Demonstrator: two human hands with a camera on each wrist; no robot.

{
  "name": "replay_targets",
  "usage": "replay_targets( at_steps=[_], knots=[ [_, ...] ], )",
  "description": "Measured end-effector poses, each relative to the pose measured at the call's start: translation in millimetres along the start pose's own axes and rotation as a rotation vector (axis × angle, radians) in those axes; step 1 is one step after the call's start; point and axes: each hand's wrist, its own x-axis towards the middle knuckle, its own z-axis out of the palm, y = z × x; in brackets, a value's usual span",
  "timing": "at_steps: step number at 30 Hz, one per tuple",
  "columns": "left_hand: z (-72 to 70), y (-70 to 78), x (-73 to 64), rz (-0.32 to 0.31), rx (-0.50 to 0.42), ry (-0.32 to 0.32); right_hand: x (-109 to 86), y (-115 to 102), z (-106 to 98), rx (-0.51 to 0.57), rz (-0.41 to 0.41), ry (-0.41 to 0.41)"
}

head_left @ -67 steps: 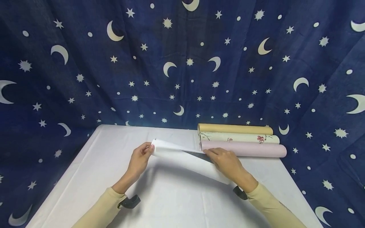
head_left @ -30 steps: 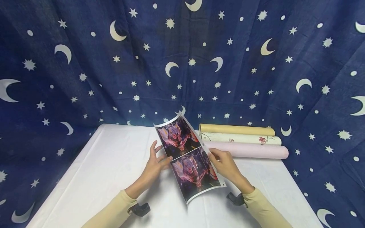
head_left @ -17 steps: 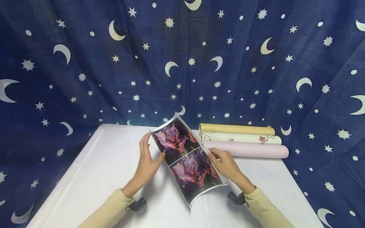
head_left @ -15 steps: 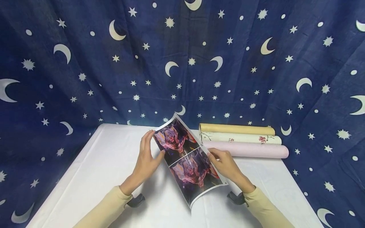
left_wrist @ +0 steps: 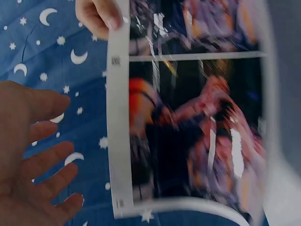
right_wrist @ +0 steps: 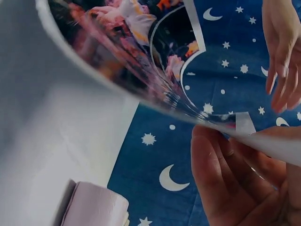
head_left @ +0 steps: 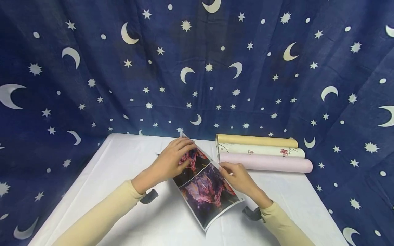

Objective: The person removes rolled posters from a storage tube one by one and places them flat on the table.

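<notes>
A glossy printed photo sheet (head_left: 204, 194), with two matching dark purple-pink pictures and a white border, is held tilted and curved over the table. At its right long edge, my right hand (head_left: 241, 179) pinches the border between thumb and fingers. My left hand (head_left: 172, 160) reaches across the sheet's upper part in the head view, hiding much of the top picture. The left wrist view shows that left hand (left_wrist: 33, 155) with spread fingers, apart from the photo sheet (left_wrist: 197, 127). Seen from the right wrist, the sheet (right_wrist: 113, 37) bends away from the right fingers (right_wrist: 207, 169).
Three rolls lie side by side at the table's back right: yellow (head_left: 257, 140), floral white (head_left: 264, 150) and pale pink (head_left: 271, 163). A white cloth covers the table (head_left: 101, 171). Behind it hangs a dark blue curtain (head_left: 166, 75) with moons and stars.
The sheet has turned from its white back to its printed face. My left hand has let go of its left edge and moved right over the top picture; my right hand keeps its pinch.
</notes>
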Motion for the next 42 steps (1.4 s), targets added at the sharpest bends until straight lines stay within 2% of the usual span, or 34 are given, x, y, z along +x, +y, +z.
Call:
replay_targets(
  at_steps=[4, 11, 17, 21, 23, 25, 27, 30, 34, 37, 39, 42],
  knots=[
    [7.8, 4.8, 17.2, 0.056, -0.072, -0.134, 1.3, -3, 3, 0.003, 0.006, -0.034],
    [18.8, -1.5, 38.1, -0.017, -0.343, -0.41, 4.3, -7, 8, 0.054, 0.005, -0.13],
    [26.0, -7.3, 45.5, -0.025, -0.406, -0.621, 5.5, -7, 10, 0.002, -0.046, -0.173],
    [32.3, -11.1, 46.1, -0.059, -0.429, -0.697, 7.5, -5, 9, 0.026, -0.04, -0.226],
    [36.1, -13.1, 45.5, -0.076, -0.439, -0.706, 8.3, -1, 9, 0.057, -0.023, -0.256],
    [39.6, -16.1, 44.8, -0.088, -0.445, -0.687, 9.4, 2, 6, 0.074, -0.02, -0.232],
    [41.3, -19.6, 43.8, -0.109, -0.457, -0.655, 10.0, 3, 0, 0.102, -0.004, -0.161],
    [42.0, -27.8, 41.9, -0.156, -0.475, -0.586, 11.1, 3, -14, 0.103, -0.005, 0.024],
    [41.6, -39.8, 37.4, -0.275, -0.506, -0.481, 10.8, 3, -29, 0.056, -0.02, 0.229],
    [42.5, -47.4, 31.8, -0.384, -0.512, -0.389, 9.5, 5, -35, 0.012, -0.038, 0.347],
    [43.6, -52.1, 27.1, -0.473, -0.523, -0.324, 8.6, 8, -36, 0.002, -0.042, 0.404],
    [46.5, -60.4, 18.2, -0.605, -0.555, -0.221, 6.4, 11, -36, 0.008, -0.006, 0.439]
  ],
)
